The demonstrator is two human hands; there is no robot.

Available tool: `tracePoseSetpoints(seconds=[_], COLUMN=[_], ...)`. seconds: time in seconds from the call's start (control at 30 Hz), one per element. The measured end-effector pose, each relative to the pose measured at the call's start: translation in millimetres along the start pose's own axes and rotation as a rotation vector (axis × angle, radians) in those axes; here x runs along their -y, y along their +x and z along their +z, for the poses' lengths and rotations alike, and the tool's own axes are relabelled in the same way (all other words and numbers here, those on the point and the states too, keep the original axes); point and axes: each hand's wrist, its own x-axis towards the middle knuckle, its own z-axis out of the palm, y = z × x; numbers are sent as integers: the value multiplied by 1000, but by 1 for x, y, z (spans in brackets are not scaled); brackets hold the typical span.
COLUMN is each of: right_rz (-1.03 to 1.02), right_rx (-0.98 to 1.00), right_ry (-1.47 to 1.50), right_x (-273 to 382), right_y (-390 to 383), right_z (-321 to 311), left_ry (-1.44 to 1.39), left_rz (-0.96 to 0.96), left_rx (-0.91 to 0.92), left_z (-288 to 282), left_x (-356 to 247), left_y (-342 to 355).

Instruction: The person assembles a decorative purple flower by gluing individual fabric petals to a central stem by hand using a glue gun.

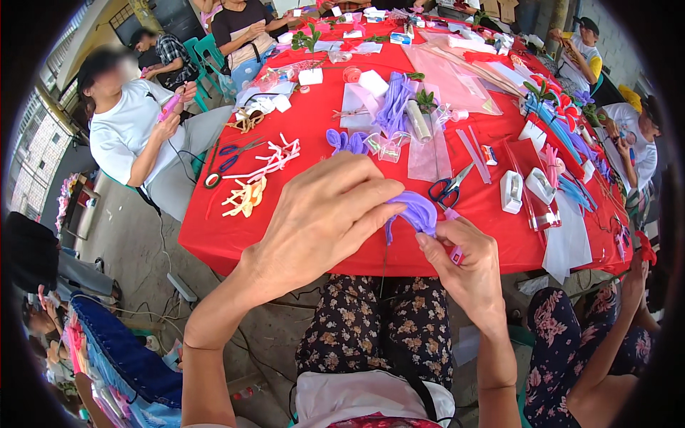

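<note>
strips of soft-looking purple material (pixel 417 212) hung bent in a loop between the two hands, above the near edge of the red-covered table (pixel 210 232). the left hand (pixel 332 207) came over from the side with thumb and fingertips pressed together on the upper left end of the loop, while the right hand (pixel 464 264) had its thumb and forefinger closed on the lower right end. a pink object (pixel 457 255) showed partly behind the right hand; whether the palm gripped it could not be told. a thin dark stem (pixel 386 265) showed below the loop, but where it joined was hidden. the step in hand looked like bending and gathering the strips, judged from the curve kept between both pinches; the next move seemed to call for a firm hold at the lower end and a light touch above, so that the folds did not spring apart. just beyond lay dark-handled scissors (pixel 446 190), and farther off a bundle of purple strips (pixel 394 103). as for writing, a small box (pixel 489 155) and a blue and white box (pixel 401 38) bore coloured print too small to make out, and no lettering showed on the purple loop.
</note>
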Motion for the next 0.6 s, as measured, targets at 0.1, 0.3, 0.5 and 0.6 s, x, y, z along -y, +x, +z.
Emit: tracePoseSetpoints(seconds=[0.1,0.3,0.5,0.6], right_rz=[-105,-218,-267,-260], right_rx=[-120,-154,-203,-233], right_ry=[29,24,-11,-8], right_x=[8,11,17,20], right_y=[9,17,15,14], right_z=[1,3,-2,-3], left_ry=[-72,-33,52,60], left_rz=[-76,-23,116,199], left_rx=[-21,-46,-55,-138], left_z=[5,3,1,7], left_x=[-8,-17,-16,-12], left_y=[-1,3,6,5])
